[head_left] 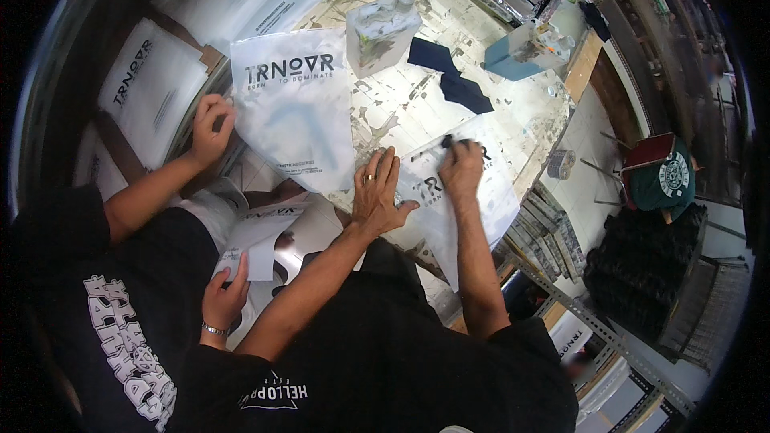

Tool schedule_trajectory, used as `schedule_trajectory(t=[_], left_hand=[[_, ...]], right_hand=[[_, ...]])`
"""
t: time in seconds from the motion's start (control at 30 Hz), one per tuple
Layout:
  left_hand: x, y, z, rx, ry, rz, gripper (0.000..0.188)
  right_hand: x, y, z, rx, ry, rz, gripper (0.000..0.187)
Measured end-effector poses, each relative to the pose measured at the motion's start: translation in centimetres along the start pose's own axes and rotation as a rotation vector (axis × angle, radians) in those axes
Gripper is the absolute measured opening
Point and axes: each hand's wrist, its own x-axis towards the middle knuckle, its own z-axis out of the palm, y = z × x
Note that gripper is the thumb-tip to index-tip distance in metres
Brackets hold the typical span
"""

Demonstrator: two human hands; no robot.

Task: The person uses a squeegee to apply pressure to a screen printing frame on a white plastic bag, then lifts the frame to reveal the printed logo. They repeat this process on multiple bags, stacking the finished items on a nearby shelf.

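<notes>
A whitish translucent plastic bag (425, 228) with black print lies at the near edge of the worn table. My left hand (378, 191) rests on its left side, fingers stretched out, a ring on one finger. My right hand (462, 170) is closed on a small dark cloth (447, 142), pressed against the bag's printed area. Most of that cloth is hidden under the fingers. To the left, another printed bag (293, 120) lies partly on the table, a co-worker's hand (213, 128) at its left edge. The co-worker's other hand (224, 297) is at a further printed bag (261, 236).
Behind my hands stand a cloudy plastic jug (381, 36) and a jug of blue liquid (517, 52), with dark blue cloth pieces (453, 80) between them. Stacks of printed bags (152, 84) fill the left side. A chair (654, 172) stands at the right.
</notes>
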Motion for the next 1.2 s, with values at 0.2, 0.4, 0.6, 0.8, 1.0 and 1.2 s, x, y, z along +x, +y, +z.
schedule_trajectory(t=[0.2,0.4,0.6,0.8,1.0,1.2], left_hand=[[0.1,0.0,0.2,0.004,0.008,-0.011,0.098],[0.3,0.2,0.0,0.018,-0.031,-0.03,0.096],[0.1,0.1,0.1,0.001,0.022,-0.007,0.096],[0.0,-0.1,0.1,0.051,0.025,0.015,0.098],[0.2,0.2,-0.3,0.008,-0.05,-0.031,0.102],[0.1,0.3,-0.4,-0.007,-0.031,-0.03,0.101]], right_hand=[[-2.5,-4.9,0.2,0.266,-0.145,-0.146,0.022],[-0.5,-2.7,-0.3,0.098,-0.073,0.007,0.023],[-0.8,-4.0,0.0,0.16,-0.079,-0.032,0.022],[-2.1,-6.3,-0.1,0.246,-0.143,-0.125,0.022],[0.8,-1.6,-0.6,0.087,-0.071,0.049,0.024],[0.8,-2.6,-1.3,0.585,-0.191,0.523,0.019]])
